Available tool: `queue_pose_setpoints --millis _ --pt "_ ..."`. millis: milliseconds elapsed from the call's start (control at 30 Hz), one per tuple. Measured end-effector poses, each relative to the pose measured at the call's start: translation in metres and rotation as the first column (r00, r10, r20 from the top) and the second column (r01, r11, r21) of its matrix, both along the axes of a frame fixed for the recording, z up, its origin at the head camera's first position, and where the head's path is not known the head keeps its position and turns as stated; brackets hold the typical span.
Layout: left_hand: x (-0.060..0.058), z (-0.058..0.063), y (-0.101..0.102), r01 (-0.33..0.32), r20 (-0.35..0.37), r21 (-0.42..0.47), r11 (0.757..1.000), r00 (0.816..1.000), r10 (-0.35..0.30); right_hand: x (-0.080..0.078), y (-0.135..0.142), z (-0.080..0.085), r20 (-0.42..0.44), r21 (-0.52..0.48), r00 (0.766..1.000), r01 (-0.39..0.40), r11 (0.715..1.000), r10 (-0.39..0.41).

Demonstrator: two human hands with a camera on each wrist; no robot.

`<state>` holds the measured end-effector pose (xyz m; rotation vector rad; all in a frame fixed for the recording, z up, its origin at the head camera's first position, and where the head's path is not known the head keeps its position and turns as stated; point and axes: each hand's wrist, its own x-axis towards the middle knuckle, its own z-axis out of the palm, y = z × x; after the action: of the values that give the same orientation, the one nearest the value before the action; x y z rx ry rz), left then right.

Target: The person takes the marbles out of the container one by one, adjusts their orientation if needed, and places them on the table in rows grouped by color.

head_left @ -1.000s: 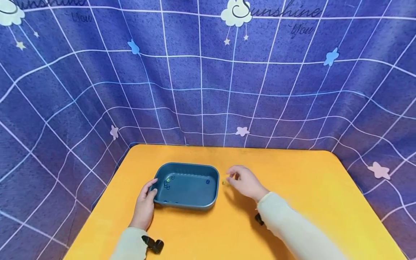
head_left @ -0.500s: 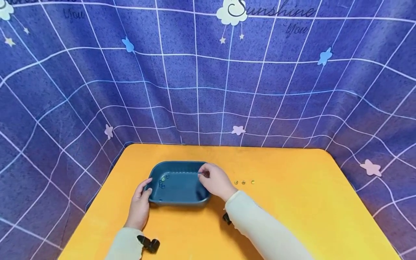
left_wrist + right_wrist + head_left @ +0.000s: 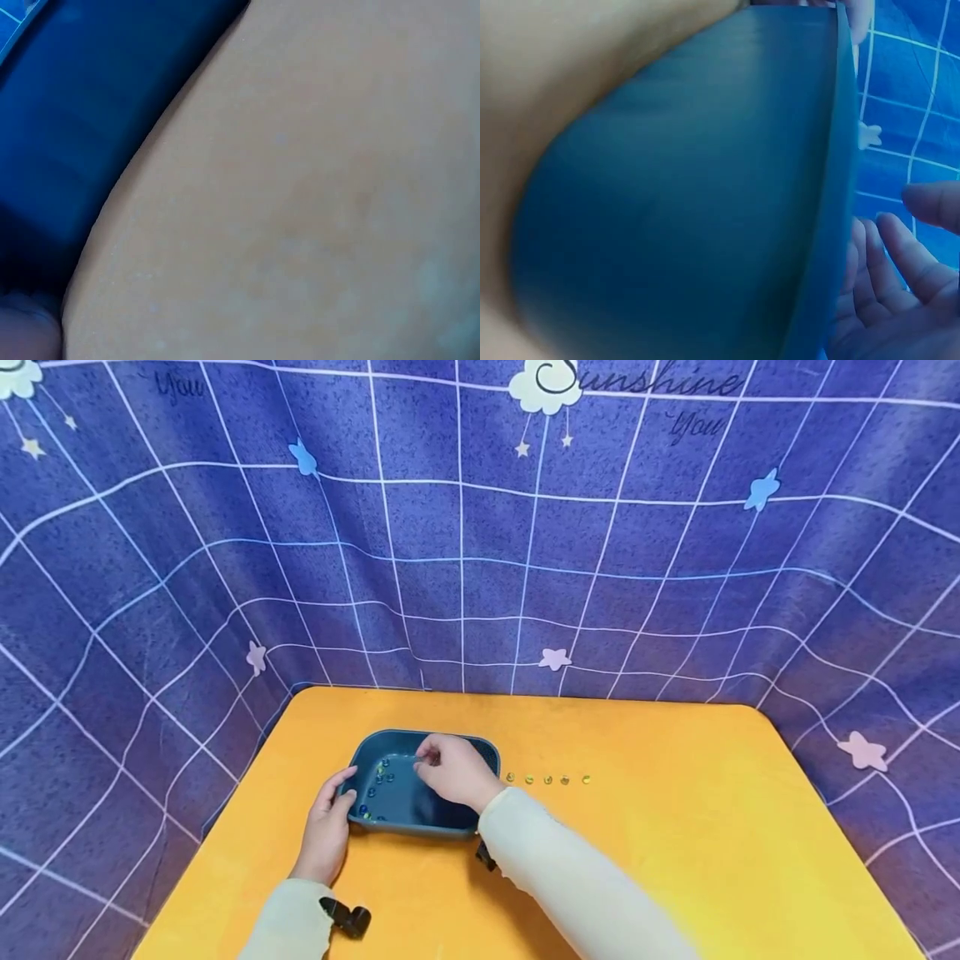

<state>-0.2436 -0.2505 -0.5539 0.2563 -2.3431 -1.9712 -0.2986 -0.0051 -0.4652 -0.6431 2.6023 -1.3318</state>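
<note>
The dark blue tray on the orange-yellow bench is being gripped at its left end by the left hand, with the fingers clamped on the rim. The right hand is being held over the tray, its thumb and fingers apart. Small glassy pieces are being contained mostly toward the tray's left end, while a row of five yellowish pieces is being borne by the bench, just beside the right end.

Glare on the table at right, soft shadows, wrist views bluish, dimmer and blurred
</note>
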Motion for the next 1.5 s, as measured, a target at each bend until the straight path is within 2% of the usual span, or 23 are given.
queue_pose_setpoints --millis 133,300,433,633,733,833,1000,1133,1267,1367,1500 --pt "-0.001 -0.001 -0.001 -0.007 -0.028 -0.003 1.0 1.0 0.007 -0.005 -0.018 -0.002 0.046 0.014 0.999 -0.029 0.999 0.028" --pt "-0.004 -0.001 -0.002 0.0 -0.045 0.023 1.0 0.999 0.001 -0.015 -0.035 -0.006 0.096 -0.006 0.995 -0.026 1.0 0.026" --pt "-0.006 -0.003 -0.003 0.017 -0.037 0.044 0.999 0.999 -0.015 -0.024 -0.045 -0.014 0.096 0.011 0.995 -0.03 1.0 0.028" --pt "-0.004 -0.002 -0.005 0.013 -0.029 0.053 0.999 1.0 -0.012 -0.032 -0.062 -0.032 0.082 0.076 0.991 -0.109 0.991 0.103" --pt "-0.001 -0.002 -0.004 -0.002 -0.038 0.053 0.999 0.999 0.004 -0.033 -0.072 -0.038 0.068 0.121 0.991 -0.124 0.985 0.116" --pt "0.001 -0.003 -0.002 -0.008 -0.049 0.055 0.998 0.999 0.011 -0.033 -0.079 -0.044 0.018 0.208 0.993 -0.12 0.971 0.118" --pt "0.002 -0.005 -0.001 -0.005 -0.059 0.041 0.999 0.998 0.007 -0.032 -0.09 -0.049 -0.049 0.351 0.987 -0.125 0.928 0.151" --pt "0.001 -0.006 -0.001 -0.009 -0.052 0.027 1.0 0.999 0.011 -0.031 -0.095 -0.049 -0.029 0.429 0.983 -0.153 0.891 0.182" --pt "0.001 -0.005 -0.003 -0.007 -0.053 0.018 1.0 0.999 0.008 -0.03 -0.097 -0.046 0.012 0.486 0.983 -0.164 0.859 0.181" --pt "0.0 -0.005 -0.003 -0.001 -0.057 0.016 1.0 0.998 0.002 -0.031 -0.097 -0.046 0.025 0.507 0.985 -0.159 0.847 0.17" --pt "-0.001 -0.006 -0.003 -0.001 -0.051 0.018 1.0 0.999 0.002 -0.034 -0.095 -0.05 0.014 0.506 0.988 -0.137 0.852 0.151"
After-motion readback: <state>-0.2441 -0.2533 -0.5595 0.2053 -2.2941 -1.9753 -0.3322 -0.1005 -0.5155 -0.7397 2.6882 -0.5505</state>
